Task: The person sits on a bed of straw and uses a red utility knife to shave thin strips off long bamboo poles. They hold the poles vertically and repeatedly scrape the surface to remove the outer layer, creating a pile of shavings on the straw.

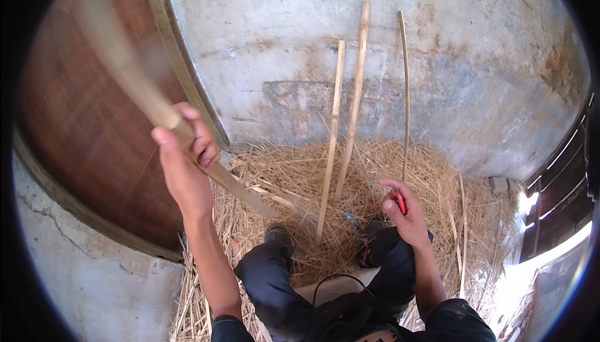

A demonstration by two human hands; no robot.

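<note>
My left hand is closed round a long pale bamboo pole, raised at the left. The pole slants from the upper left, where motion blurs it, down to its lower end above the straw near my shoe. At the right, over my knee, my right hand is closed on a small red-handled tool. Only part of its red handle shows between the fingers, and its working end cannot be made out. The two hands are well apart, and the right one does not touch the pole.
Two pale poles and a thinner stick lean on the stained grey wall. Straw and shavings cover the floor around my shoes. A brown wooden door stands at the left, dark slats at the right.
</note>
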